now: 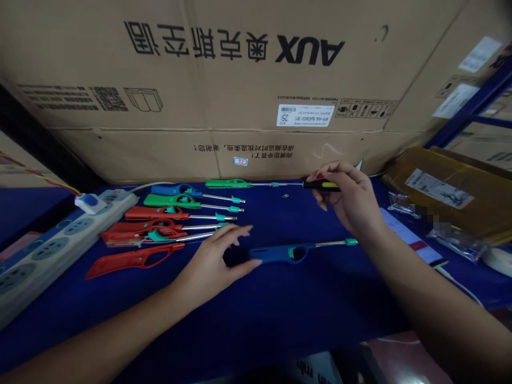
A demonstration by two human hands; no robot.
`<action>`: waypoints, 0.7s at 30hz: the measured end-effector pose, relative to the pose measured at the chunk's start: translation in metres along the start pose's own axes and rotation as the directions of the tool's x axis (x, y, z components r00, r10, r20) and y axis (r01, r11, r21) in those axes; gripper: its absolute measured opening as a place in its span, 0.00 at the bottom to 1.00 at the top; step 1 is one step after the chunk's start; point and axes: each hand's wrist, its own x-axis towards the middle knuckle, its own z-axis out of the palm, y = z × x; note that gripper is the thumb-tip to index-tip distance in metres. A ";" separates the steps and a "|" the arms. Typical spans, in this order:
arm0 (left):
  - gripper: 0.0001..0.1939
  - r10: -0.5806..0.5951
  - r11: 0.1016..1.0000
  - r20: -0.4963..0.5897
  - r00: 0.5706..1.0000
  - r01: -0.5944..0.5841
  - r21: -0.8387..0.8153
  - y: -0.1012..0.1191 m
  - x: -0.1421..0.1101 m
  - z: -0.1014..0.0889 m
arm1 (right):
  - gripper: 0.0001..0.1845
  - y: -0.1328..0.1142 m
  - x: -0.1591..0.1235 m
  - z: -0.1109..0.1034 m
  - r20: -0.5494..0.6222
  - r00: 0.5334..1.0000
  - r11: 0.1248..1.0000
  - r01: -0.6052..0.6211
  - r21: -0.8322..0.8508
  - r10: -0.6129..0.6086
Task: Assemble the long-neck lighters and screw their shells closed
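Left hand (214, 264) spreads loosely at a green-tipped blue lighter (278, 254); right hand (354, 194) grips a yellow-striped black screwdriver (312, 185).

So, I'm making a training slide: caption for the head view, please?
Right hand gripping a black-and-yellow screwdriver, left hand open at a blue utility lighter.

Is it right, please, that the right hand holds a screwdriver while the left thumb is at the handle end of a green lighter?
Not quite: the head view shows a blue lighter at the left thumb, not a green one. The right hand does hold a screwdriver.
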 end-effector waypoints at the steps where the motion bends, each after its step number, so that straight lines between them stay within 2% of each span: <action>1: 0.28 -0.034 0.999 -0.069 0.997 0.032 -0.025 -0.001 0.001 0.000 | 0.03 -0.003 -0.004 0.002 0.019 1.000 0.999 -0.021 0.027 0.020; 3: 0.27 -0.090 0.992 -0.175 0.980 0.073 -0.099 -0.003 0.002 -0.001 | 0.03 -0.007 -0.012 0.007 0.085 0.993 0.993 -0.093 0.076 0.087; 5: 0.24 -0.129 0.980 -0.210 0.969 0.092 -0.179 -0.003 0.004 -0.002 | 0.02 -0.007 -0.018 0.013 0.154 0.974 0.976 -0.185 0.115 0.167; 8: 0.21 -0.169 0.955 -0.186 0.968 0.114 -0.274 0.000 0.006 -0.002 | 0.03 -0.006 -0.025 0.020 0.225 0.936 0.943 -0.305 0.134 0.271; 11: 0.17 -0.185 0.933 -0.163 0.969 0.121 -0.340 0.005 0.006 -0.003 | 0.02 -0.005 -0.029 0.024 0.264 0.912 0.926 -0.355 0.127 0.314; 15: 0.05 -0.135 0.946 -0.201 0.970 0.066 -0.316 0.009 0.006 -0.005 | 0.02 -0.004 -0.031 0.023 0.301 0.894 0.917 -0.381 0.122 0.331; 19: 0.03 -0.051 0.972 -0.239 0.970 -0.006 -0.233 0.009 0.007 -0.007 | 0.09 -0.003 -0.031 0.019 0.336 0.878 0.906 -0.403 0.133 0.341; 21: 0.02 -0.015 0.980 -0.238 0.971 -0.032 -0.195 0.008 0.007 -0.008 | 0.13 -0.002 -0.032 0.019 0.331 0.884 0.911 -0.390 0.135 0.329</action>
